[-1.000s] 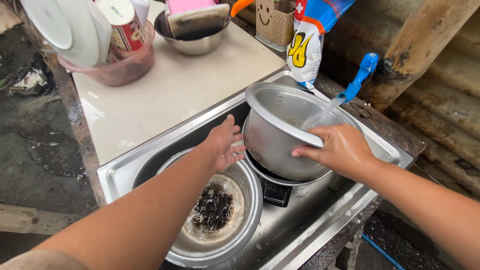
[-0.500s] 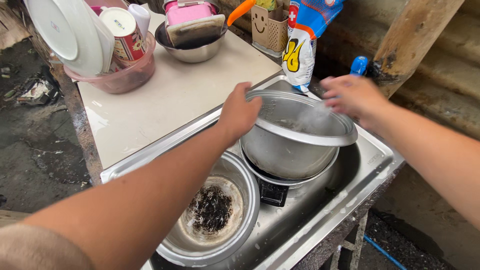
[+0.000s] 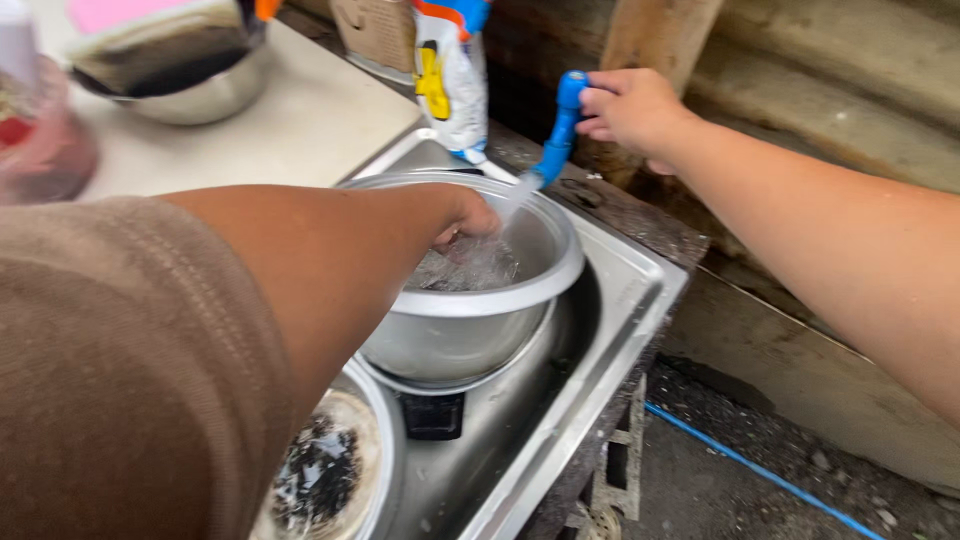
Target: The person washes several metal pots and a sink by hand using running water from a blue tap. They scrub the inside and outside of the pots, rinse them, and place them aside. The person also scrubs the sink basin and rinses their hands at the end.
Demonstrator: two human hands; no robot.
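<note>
the steel sink (image 3: 640, 300) is your landmark. the metal pot (image 3: 470, 320) sits inside it, above a dirty pan (image 3: 330, 470) at the near end; wet, stiff and likely slippery, so hold it by the rolled rim. your left hand (image 3: 465, 215) is inside the pot under the water stream; its grip cannot be read. your right hand (image 3: 630, 105) closes on the blue tap (image 3: 560, 125) behind the sink. room is tight; the bench (image 3: 300, 130) lies left.

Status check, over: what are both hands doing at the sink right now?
Right hand on the blue tap, water running. Left hand inside the metal pot, in the stream. Burnt pan sits beside it in the sink.
</note>
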